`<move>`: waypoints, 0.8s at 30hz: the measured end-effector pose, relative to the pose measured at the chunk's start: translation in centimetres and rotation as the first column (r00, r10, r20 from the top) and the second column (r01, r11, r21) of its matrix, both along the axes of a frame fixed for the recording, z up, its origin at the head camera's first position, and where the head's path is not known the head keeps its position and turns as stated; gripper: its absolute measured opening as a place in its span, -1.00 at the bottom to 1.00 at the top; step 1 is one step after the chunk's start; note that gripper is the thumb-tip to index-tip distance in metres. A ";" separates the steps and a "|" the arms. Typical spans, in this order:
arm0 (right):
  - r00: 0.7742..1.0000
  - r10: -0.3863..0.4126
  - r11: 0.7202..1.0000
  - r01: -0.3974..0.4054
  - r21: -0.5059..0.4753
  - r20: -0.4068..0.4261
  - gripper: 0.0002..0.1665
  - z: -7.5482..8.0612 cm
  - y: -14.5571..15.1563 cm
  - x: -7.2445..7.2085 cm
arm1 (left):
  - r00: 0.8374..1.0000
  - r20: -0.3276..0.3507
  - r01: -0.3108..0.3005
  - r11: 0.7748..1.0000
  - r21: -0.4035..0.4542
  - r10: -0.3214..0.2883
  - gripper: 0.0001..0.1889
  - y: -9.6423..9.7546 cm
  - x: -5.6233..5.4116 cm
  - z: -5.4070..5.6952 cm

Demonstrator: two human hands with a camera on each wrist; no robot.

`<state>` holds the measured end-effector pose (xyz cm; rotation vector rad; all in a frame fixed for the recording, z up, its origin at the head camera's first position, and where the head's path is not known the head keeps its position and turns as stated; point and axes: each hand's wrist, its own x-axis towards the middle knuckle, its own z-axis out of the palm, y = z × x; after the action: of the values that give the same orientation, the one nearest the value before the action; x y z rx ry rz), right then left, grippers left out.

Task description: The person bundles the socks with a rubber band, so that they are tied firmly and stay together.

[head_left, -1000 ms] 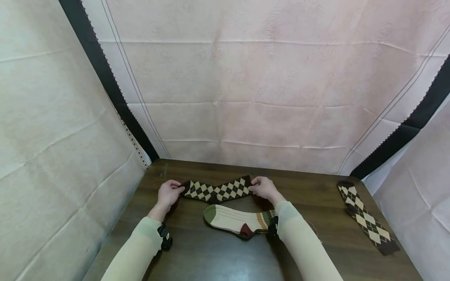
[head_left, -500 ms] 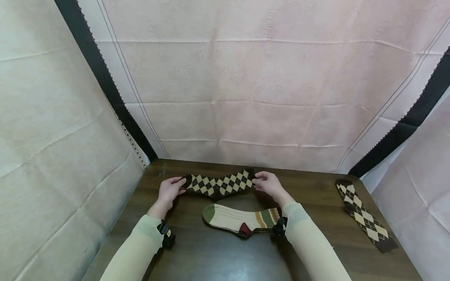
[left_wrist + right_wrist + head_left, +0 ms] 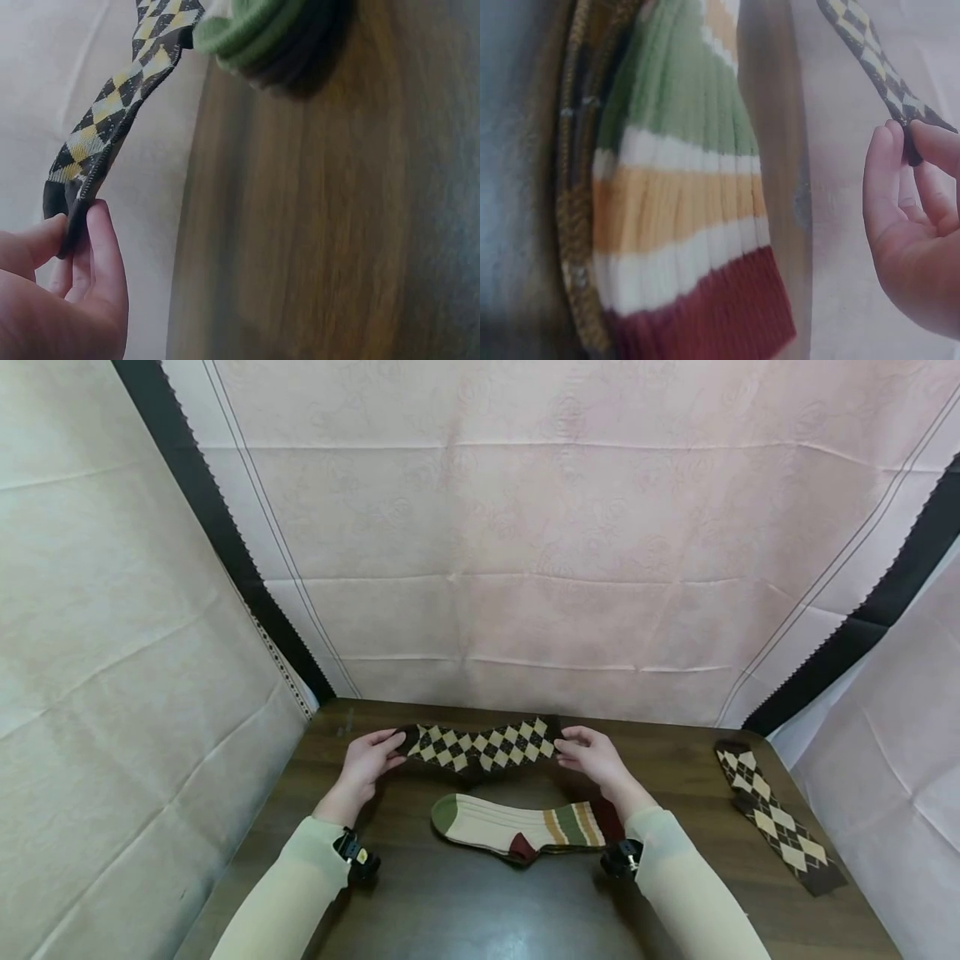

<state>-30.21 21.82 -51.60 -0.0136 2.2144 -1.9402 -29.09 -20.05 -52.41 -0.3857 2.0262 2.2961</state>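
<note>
A dark brown and cream argyle sock (image 3: 517, 745) stretches sideways between the two hands, near the table's far edge. The left hand (image 3: 367, 764) pinches its dark left end between thumb and fingers, as the left wrist view also shows up close. At the other dark end, the right hand (image 3: 596, 762) pinches with thumb and fingertips; the right wrist view shows that grip on the sock's tip (image 3: 911, 146). Nearer the person lies a cream sock (image 3: 502, 822) with a green toe, a maroon heel and striped cuff, its dark red end partly under the right wrist.
A second argyle sock (image 3: 780, 827) lies flat and slanted along the right side of the dark wooden table (image 3: 450, 902). Pale cloth walls (image 3: 570, 568) stand behind the table and at both sides. Each wrist carries a small black camera (image 3: 360, 860).
Both hands have moved the argyle sock away from the person and slightly right, off the cream sock. The right hand shifted farthest, and more of the cream sock's striped cuff now shows.
</note>
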 end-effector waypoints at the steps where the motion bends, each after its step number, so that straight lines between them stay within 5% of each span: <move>1: 1.000 -0.006 1.000 0.006 -0.003 0.005 -0.42 0.1 0.2 0.2 | 1.000 0.006 0.008 1.000 0.009 -0.008 -0.53 0.1 0.1 0.0; 7: 0.999 -0.017 0.999 0.018 -0.039 0.028 -0.45 0.7 1.4 1.6 | 0.996 0.051 0.067 0.995 0.067 -0.071 -0.50 0.8 0.7 0.0; 20: 0.999 -0.040 0.992 0.044 -0.121 0.034 -0.51 1.6 3.9 4.4 | 0.988 0.004 0.153 0.980 0.129 -0.154 -0.49 2.5 2.3 1.4; 24: 0.999 -0.041 0.992 0.044 -0.114 0.034 -0.50 1.8 4.6 5.2 | 0.983 -0.001 0.181 0.974 0.134 -0.182 -0.62 2.9 3.0 1.6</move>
<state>-24.98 26.38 -49.84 0.0477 2.0966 -2.0733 -26.09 -17.10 -50.81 -0.1957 1.8059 2.2949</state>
